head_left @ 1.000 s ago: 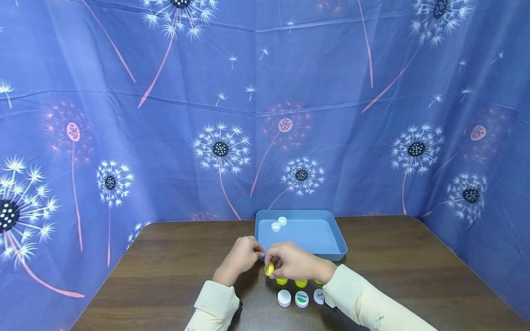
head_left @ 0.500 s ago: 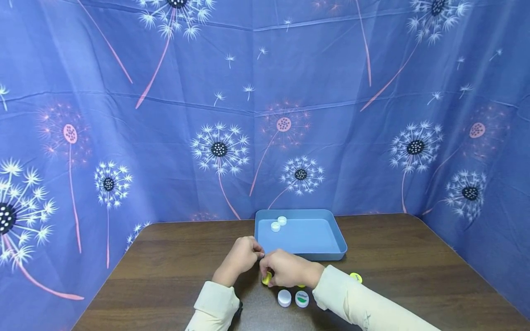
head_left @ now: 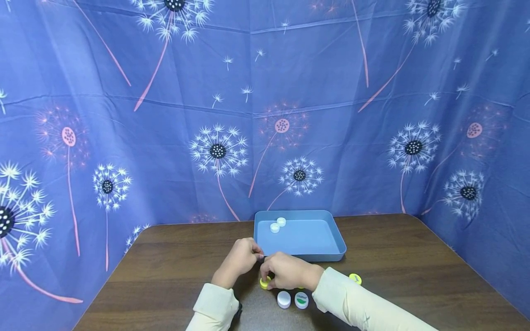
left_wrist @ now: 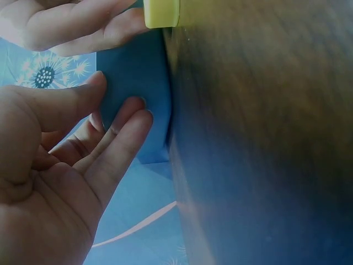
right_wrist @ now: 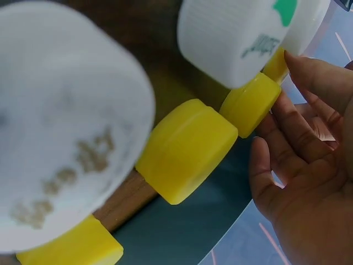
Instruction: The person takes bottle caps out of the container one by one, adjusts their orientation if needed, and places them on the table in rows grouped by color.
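In the head view, my right hand (head_left: pixel 290 270) pinches a yellow bottle cap (head_left: pixel 264 283) low at the table surface. The left wrist view shows this yellow cap (left_wrist: pixel 161 14) by the right fingertips. My left hand (head_left: pixel 240 257) is at the near left corner of the blue tray (head_left: pixel 308 257); its fairly straight fingers (left_wrist: pixel 124 143) lie against the tray's outer wall. Several other yellow caps (right_wrist: pixel 190 149) stand in a row beside the tray. Nearer are white caps, one plain (head_left: pixel 284 299) and one with a green leaf (head_left: pixel 302 300). Another lettered white cap (right_wrist: pixel 71 127) is hidden in the head view.
Two small white caps (head_left: pixel 275 227) lie inside the tray at its left. A yellow cap (head_left: pixel 355 278) sits right of the tray's front, beside my right sleeve (head_left: pixel 343 299). The brown wooden table (head_left: pixel 182 276) ends at a blue dandelion-print cloth (head_left: pixel 165 174).
My right hand has lowered the tilted yellow cap to the table, slightly left and toward me. The right forearm has shifted, uncovering the far-right yellow cap. The left hand stays put.
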The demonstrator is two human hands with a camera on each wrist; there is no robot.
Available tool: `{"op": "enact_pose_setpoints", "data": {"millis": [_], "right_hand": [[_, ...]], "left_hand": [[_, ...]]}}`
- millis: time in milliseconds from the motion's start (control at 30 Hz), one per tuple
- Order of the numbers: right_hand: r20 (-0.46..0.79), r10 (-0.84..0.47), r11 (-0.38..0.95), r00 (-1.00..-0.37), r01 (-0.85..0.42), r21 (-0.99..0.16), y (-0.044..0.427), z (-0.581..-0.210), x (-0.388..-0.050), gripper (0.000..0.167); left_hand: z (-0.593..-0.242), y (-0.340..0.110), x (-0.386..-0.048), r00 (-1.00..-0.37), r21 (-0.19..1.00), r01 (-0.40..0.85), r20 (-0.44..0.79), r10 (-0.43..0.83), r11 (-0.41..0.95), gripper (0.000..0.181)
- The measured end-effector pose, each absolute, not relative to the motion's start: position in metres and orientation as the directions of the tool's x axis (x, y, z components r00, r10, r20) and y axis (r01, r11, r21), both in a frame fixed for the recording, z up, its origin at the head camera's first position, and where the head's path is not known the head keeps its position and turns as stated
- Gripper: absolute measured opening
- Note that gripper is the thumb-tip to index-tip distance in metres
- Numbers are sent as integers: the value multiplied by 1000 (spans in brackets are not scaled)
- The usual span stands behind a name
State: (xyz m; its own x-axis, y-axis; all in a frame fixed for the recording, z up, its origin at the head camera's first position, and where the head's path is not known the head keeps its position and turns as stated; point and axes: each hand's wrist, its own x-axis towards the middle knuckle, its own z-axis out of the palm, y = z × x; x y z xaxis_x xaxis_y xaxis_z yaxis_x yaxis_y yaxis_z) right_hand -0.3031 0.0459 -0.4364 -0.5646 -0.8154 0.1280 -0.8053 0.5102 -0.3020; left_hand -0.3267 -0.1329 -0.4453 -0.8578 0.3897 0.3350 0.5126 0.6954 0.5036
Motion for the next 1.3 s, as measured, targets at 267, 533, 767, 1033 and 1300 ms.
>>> {"op": "enact_pose_setpoints", "data": {"millis": [267, 533, 767, 1033, 1300], "right_hand": [[128, -820, 503, -559, -808, -306, 45, -438, -303, 17], [137, -818, 497, -559, -806, -323, 48, -436, -300, 12], [178, -803, 465, -568, -785, -409, 49, -423, -302, 9], [291, -772, 448, -565, -808, -381, 45, -397, -313, 12], [340, -721, 477, -604, -788, -390, 47, -380, -342, 12]], "left_hand": [[-445, -135, -325, -862, 506, 506, 329, 385, 699, 13], [-449, -133, -327, -878, 529, 479, 298, 375, 700, 13], [-448, -134, -327, -868, 522, 495, 326, 374, 694, 12], [-448, -138, -327, -863, 523, 504, 339, 374, 687, 16], [-444, -133, -325, -875, 520, 484, 296, 383, 703, 12]]}}
